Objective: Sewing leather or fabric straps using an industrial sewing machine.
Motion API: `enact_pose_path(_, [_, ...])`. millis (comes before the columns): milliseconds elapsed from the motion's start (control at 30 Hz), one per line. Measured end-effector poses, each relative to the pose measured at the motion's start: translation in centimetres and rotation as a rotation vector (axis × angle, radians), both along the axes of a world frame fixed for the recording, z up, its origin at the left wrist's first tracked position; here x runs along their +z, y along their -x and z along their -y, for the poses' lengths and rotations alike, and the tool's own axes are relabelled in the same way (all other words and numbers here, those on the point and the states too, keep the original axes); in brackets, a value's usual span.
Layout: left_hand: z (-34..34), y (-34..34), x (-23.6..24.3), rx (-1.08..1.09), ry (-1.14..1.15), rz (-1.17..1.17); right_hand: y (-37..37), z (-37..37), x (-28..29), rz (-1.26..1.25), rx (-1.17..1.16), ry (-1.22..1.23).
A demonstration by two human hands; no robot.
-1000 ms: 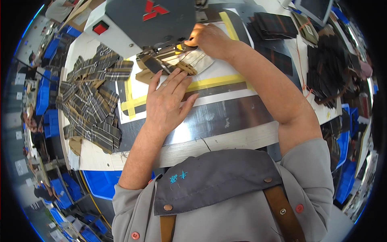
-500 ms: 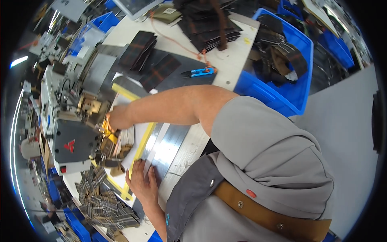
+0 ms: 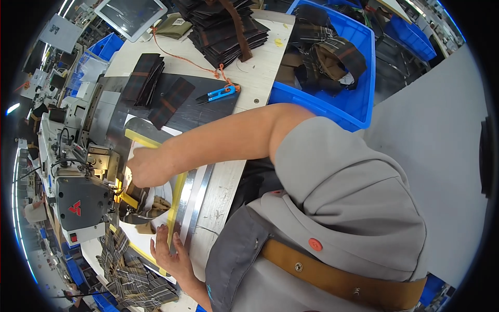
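My right hand (image 3: 143, 167) is closed beside the sewing machine's dark head (image 3: 83, 202), its fingertips turned away and what they grip hidden. Under the machine lies a bunched plaid and tan fabric piece (image 3: 156, 209) on a white board with yellow tape (image 3: 179, 188). My left hand (image 3: 169, 256) is open, fingers apart and slightly bent, near that piece's lower edge, holding nothing. Loose plaid pieces (image 3: 135, 281) are heaped beyond my left hand.
Dark folded fabric (image 3: 140, 78), a taller stack (image 3: 223, 39), blue snips (image 3: 218, 95) on an orange cord and a screen (image 3: 130, 15) stand at the back. A blue bin (image 3: 366, 104) of pieces adjoins the table (image 3: 260, 67); another person (image 3: 35, 212) is at far left.
My view has swung right, bringing the bin and snips into view. My left hand has left the fabric it rested on and has its fingers lifted apart; my right hand stays at the machine.
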State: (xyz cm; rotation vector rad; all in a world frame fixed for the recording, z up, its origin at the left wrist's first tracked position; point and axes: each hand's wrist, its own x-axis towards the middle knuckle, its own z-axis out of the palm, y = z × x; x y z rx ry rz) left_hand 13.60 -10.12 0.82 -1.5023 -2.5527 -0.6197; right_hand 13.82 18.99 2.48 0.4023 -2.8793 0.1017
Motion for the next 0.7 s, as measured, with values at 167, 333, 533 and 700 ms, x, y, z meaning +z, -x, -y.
enact_pose_path(167, [1.2,0.9,0.1,-0.011,-0.054,-0.031,-11.5,-4.2,5.7,-0.177,-0.044,0.344])
enact_pose_path(333, [1.9,1.3,-0.3,0.018,-0.076,0.027,-24.7,-9.5,12.9,-0.350,-0.151,0.411])
enact_pose_path(533, [0.7,1.3,-0.6,-0.015,-0.130,0.049,-39.0,-12.2,12.5,-0.565,-0.998,-0.008])
enact_pose_path(700, [0.9,1.5,0.0,-0.001,-0.129,0.057,-43.4,-13.5,4.4,-0.188,-1.349,-0.281])
